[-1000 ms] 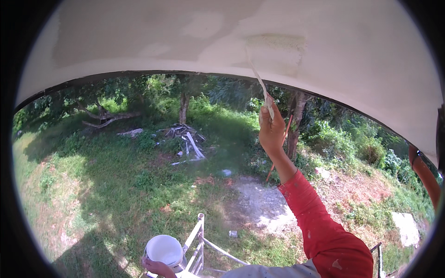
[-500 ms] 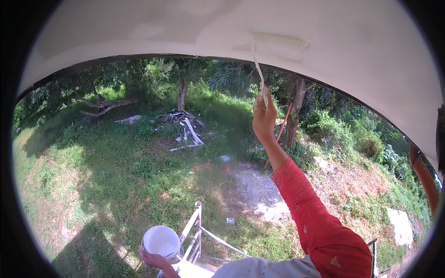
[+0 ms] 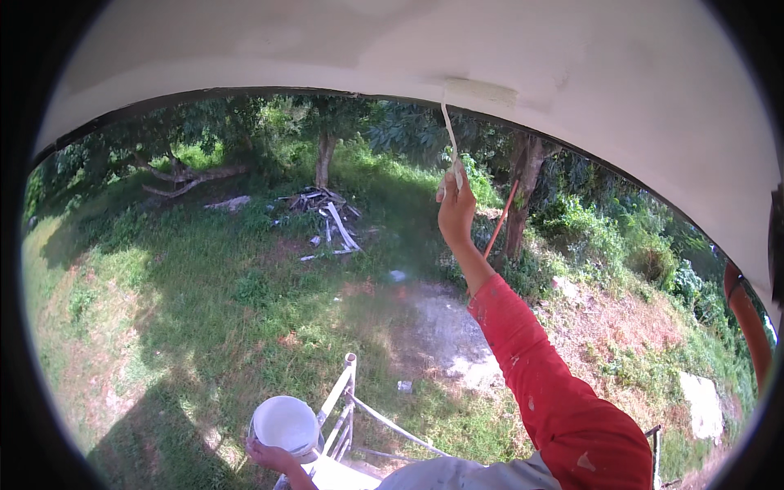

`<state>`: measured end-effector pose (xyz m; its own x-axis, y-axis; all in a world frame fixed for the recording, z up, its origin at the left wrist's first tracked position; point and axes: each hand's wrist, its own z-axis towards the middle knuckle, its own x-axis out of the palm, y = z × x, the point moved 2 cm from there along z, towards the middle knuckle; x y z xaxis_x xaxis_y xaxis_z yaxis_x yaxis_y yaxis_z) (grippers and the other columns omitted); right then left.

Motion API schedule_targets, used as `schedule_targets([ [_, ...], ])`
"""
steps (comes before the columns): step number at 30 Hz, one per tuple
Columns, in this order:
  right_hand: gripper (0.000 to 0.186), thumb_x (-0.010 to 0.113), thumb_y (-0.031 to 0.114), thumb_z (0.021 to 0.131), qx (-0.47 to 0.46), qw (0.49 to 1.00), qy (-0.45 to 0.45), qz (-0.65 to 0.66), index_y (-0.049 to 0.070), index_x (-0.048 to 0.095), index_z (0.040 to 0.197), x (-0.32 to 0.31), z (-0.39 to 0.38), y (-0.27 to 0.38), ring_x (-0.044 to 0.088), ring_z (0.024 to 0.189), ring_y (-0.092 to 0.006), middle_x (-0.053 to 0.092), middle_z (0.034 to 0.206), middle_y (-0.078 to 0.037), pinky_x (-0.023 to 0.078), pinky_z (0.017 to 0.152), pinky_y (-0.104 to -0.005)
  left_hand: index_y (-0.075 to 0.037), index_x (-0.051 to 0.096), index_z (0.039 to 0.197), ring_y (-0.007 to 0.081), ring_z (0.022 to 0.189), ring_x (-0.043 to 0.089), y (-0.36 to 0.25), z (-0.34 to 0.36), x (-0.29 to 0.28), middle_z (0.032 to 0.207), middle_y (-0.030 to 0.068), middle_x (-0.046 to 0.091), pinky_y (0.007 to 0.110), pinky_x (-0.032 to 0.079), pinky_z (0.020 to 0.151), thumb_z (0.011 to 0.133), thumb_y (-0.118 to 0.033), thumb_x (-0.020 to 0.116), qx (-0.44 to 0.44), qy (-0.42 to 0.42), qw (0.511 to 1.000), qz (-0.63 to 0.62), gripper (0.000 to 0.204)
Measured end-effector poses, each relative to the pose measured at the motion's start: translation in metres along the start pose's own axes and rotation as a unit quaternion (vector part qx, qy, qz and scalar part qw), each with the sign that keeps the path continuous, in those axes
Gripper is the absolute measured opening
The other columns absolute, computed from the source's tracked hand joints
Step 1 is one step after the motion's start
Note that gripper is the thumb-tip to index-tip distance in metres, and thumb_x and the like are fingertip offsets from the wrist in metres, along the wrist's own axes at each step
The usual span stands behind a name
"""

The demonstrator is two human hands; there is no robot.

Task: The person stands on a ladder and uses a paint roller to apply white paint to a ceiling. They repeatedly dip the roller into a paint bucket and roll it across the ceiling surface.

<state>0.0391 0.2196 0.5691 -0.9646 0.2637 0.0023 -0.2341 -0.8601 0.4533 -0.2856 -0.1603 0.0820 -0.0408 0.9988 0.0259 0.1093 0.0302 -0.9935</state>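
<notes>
The paint roller (image 3: 482, 91) lies crosswise above the right hand (image 3: 457, 211), fingers wrapped round its handle (image 3: 450, 133); the left hand (image 3: 273, 455) holds a white bucket (image 3: 285, 424).

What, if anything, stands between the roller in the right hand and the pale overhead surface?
Nothing visible does. The roller appears to lie against the overhead surface, with its handle running down to the right hand. The bucket in the left hand is lower, out of the way.
</notes>
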Motion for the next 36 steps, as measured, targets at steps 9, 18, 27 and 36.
schedule_targets([
  [9,0.042,0.05,0.024,0.114,-0.124,0.992,0.009,0.016,0.007,0.054,0.152,-0.005,0.006,0.093,0.046,0.068,-0.0073,0.052,0.083,0.0,0.041,0.06,-0.0254,0.006,0.058,0.132,0.0351,0.113,0.068,-0.003,0.002,0.0,0.123,0.0224,0.068,0.049,0.056,0.097,0.115,-0.032,0.035,-0.031,0.01,0.999,-0.025,0.048],
  [18,0.04,0.052,0.02,0.113,-0.068,0.993,-0.002,-0.092,0.005,0.057,0.149,-0.025,0.01,0.065,0.064,0.084,-0.0137,0.072,0.108,-0.012,0.052,0.075,-0.0306,0.006,0.056,0.139,0.0377,0.119,0.065,0.021,0.015,0.002,0.134,0.0243,0.064,0.047,0.052,0.104,0.114,-0.031,0.034,0.015,0.015,0.999,0.034,0.05],
  [27,0.044,0.05,0.029,0.114,-0.084,0.994,0.019,-0.07,0.004,0.057,0.148,-0.017,0.012,0.041,0.061,0.08,-0.0131,0.071,0.099,-0.009,0.051,0.072,-0.0314,0.006,0.06,0.136,0.0378,0.118,0.066,0.009,0.007,0.002,0.132,0.0252,0.065,0.047,0.052,0.103,0.114,-0.033,0.035,-0.01,0.011,1.0,0.014,0.051],
  [36,0.045,0.049,0.03,0.114,0.05,0.996,-0.022,-0.068,0.008,0.053,0.153,-0.013,0.001,-0.038,0.051,0.068,-0.0118,0.058,0.081,-0.004,0.045,0.062,-0.031,0.004,0.062,0.136,0.0377,0.11,0.068,0.012,0.007,0.003,0.124,0.0256,0.067,0.047,0.052,0.097,0.114,-0.032,0.041,-0.021,-0.004,0.999,-0.032,0.047],
])
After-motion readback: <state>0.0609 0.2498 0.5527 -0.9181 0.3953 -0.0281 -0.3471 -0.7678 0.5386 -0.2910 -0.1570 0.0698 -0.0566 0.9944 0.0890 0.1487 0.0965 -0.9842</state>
